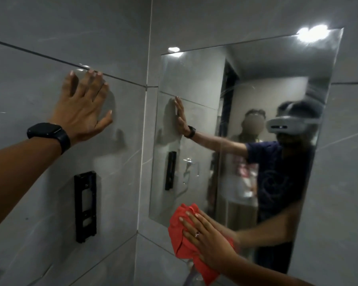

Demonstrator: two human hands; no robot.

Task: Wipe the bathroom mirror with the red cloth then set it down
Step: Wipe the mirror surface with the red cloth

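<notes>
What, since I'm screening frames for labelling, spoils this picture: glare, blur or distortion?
Head view: lamp glare blows out the top corner of the mirror; head view: the glossy wall shows a dim shadow beside the left hand; head view: the cloth and right hand look soft, and the wide lens slants straight edges.

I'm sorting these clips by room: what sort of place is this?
Most likely a bathroom. Glossy grey wall tiles meet in a corner, a frameless mirror is fixed to one wall, and the right hand presses a red cloth flat against the mirror's lower edge.
</notes>
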